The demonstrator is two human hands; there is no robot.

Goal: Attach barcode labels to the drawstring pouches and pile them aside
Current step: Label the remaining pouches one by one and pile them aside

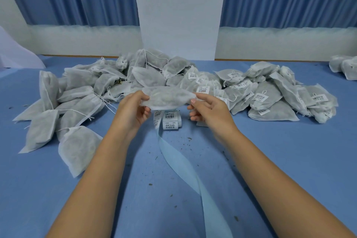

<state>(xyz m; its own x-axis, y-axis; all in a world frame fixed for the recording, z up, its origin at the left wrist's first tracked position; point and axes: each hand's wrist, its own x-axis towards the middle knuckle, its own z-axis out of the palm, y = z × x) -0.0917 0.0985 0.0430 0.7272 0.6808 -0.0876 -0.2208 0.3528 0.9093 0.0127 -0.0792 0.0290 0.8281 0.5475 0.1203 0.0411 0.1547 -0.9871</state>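
Head view: left of the label roll (171,120) lies a heap of unlabelled drawstring pouches (81,91). Just above the roll, the left hand (133,110) pinches one end of the held pouch (168,98) and the right hand (208,110) pinches the other, so its long axis runs left to right. Right of the roll sit labelled pouches (270,94); their barcodes show, but the writing is too small to read. A bare backing strip (185,160) trails from the roll across the open blue table (289,160).
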